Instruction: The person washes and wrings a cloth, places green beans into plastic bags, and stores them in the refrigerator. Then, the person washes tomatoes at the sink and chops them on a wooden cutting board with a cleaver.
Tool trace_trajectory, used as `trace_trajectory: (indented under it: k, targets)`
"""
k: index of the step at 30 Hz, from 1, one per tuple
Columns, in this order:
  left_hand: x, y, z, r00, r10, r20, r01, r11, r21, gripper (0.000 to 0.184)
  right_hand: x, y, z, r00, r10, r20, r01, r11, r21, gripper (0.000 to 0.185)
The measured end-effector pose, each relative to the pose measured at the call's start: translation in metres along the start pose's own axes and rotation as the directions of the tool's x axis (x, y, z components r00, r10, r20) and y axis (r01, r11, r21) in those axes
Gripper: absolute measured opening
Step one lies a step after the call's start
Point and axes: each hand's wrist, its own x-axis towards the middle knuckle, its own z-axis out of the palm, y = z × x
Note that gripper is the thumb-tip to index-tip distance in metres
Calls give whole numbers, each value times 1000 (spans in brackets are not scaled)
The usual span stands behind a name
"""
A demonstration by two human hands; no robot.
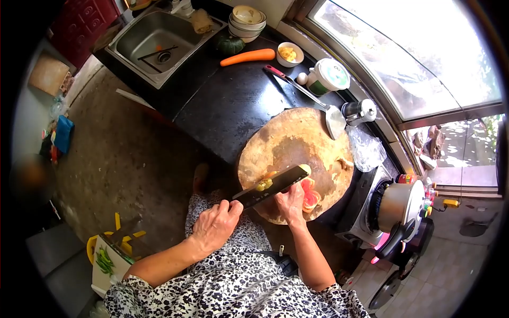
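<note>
My left hand (pixel 216 222) is wrapped round the handle of a dark, broad-bladed kitchen knife (pixel 275 186). The blade slants up to the right over a round wooden chopping board (pixel 270 135). Small yellow-green pieces (pixel 263 184) lie against the blade. Close to its edge, my right hand (pixel 291 202) rests on the board with fingers curled down; what they grip is hidden. Beside that hand sit cut pinkish-red pieces (pixel 310 195) with pale rims. A pale yellowish bit (pixel 305 169) shows at the knife's tip.
A metal spatula (pixel 335 122) overlaps the board's far edge. Behind are a carrot (pixel 247 57), a bowl of yellow pieces (pixel 290 54), a white tub (pixel 330 75) and stacked bowls (pixel 247 24). A pot (pixel 398 206) stands on the stove at right; a sink (pixel 159 42) is far left.
</note>
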Motion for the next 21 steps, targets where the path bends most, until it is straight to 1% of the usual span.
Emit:
trace_trajectory:
  k: [2, 5, 8, 9, 12, 13, 14, 16, 18, 20, 21]
  targets:
    - [1, 0, 0, 1000, -13, -2, 13, 1000, -17, 15, -2, -18, 0, 997, 62, -46, -58, 996, 71, 30]
    - [6, -2, 9, 996, -78, 36, 80, 995, -53, 16, 0, 8, 3, 999, 39, -37, -40, 999, -26, 35]
    - [26, -9, 35, 996, -84, 15, 85, 995, -57, 14, -5, 9, 2, 994, -82, -70, 68, 982, -179, 39]
    - [33, -10, 34, 993, -109, 53, 113, 992, -64, 13, -5, 7, 2, 994, -73, -79, 59, 984, -168, 41]
    - [32, -6, 17, 997, -75, 24, 77, 989, -126, 14, -7, 5, 4, 993, -27, -112, 12, 991, -132, 46]
    - [29, -4, 7, 999, -38, -11, 36, 992, -123, 14, -4, 8, 3, 998, -19, -52, 12, 991, -133, 47]
    - [24, -3, 0, 1000, -23, 1, 23, 996, -92, 14, -4, 8, 5, 999, -3, -51, 0, 999, -53, 43]
    - [17, 0, -12, 1000, 8, 23, -7, 1000, -26, 14, -4, 20, 9, 999, 37, 31, -41, 985, 167, 41]
    - [13, -2, -17, 998, 59, 23, -60, 997, 39, 15, -3, 32, 14, 992, -113, 53, 107, 990, 94, 42]
    - [11, -3, -23, 995, 92, 35, -94, 993, 71, 17, -5, 37, 14, 975, -212, 66, 209, 977, 48, 44]
    - [9, -4, -22, 995, 91, 51, -96, 991, 97, 18, -6, 24, 10, 969, -239, 69, 237, 971, 37, 45]
